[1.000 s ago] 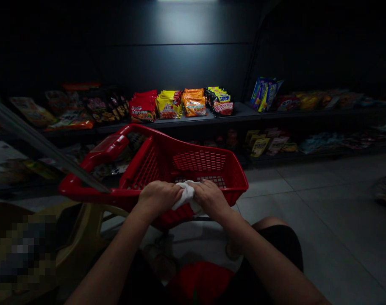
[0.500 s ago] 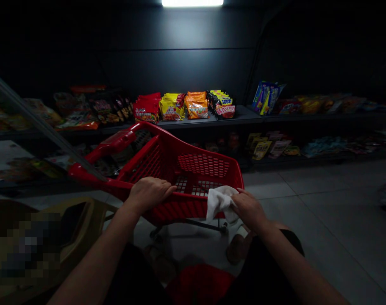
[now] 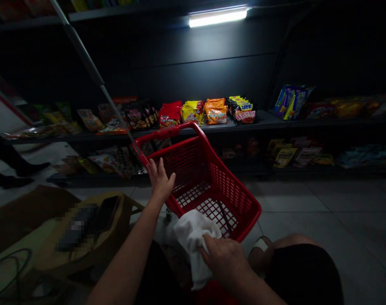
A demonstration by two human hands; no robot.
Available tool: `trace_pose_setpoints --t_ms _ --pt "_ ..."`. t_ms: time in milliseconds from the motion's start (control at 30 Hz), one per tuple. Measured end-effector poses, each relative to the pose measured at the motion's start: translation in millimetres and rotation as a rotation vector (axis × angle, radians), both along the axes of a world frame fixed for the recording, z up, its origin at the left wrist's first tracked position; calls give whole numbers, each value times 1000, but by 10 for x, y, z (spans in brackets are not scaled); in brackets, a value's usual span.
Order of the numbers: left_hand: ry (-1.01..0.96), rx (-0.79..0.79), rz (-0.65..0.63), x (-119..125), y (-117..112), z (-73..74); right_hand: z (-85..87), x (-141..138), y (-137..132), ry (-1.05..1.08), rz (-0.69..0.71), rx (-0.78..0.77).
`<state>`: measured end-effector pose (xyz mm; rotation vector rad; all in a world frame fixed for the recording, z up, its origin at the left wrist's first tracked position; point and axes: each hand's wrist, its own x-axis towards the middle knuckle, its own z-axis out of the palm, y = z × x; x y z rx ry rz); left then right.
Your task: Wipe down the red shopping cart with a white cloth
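A red plastic shopping cart [image 3: 234,186] stands in front of me, its basket tilted toward my knees and its handle to the left. My left hand [image 3: 161,181] rests at the cart's near upper rim close to the handle, fingers spread. Bunched in my right hand [image 3: 226,258] is a white cloth [image 3: 195,231], which hangs down over the basket's near edge. A metal pole [image 3: 112,103] rises from the handle end of the cart. Inside the basket, the grid floor shows a dark strip lying across it.
Behind the cart, a dark shelf [image 3: 259,123] carries several noodle packets [image 3: 215,112] and other snack bags. To the left is a tan stool [image 3: 123,212] with a dark phone-like object [image 3: 106,212] on top. A person's dark-clad legs [image 3: 11,156] show at far left.
The cart has turned and tipped toward me. My left hand has shifted toward the handle and opened its fingers. The cloth and my right hand have come left and closer to me.
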<state>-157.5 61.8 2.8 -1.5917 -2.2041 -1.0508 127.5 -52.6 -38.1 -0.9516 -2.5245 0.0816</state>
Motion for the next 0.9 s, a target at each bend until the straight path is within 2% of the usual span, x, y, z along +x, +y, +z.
trace_pose_setpoints --t_ms 133,267,333,500,600,733,833,900 --pt "-158 43 -56 -48 58 -58 -54 -73 -159 1 145 -71" --pt "-230 35 -142 -60 79 -62 39 215 -89 -22 395 -106" --pt "-229 30 -171 -41 98 -66 137 403 18 -52 449 -155" --pt "-232 -7 -240 53 166 -80 420 786 379 -96 363 -349" --pt "-301 11 -318 96 223 -63 562 885 631 -72 255 -508" --pt "-447 134 -435 127 276 -41 692 690 975 120 144 -824" --pt "-649 170 -422 187 199 -117 701 307 1115 377 115 -953" --pt "-870 151 -369 264 63 -227 658 33 1065 539 108 -1001"
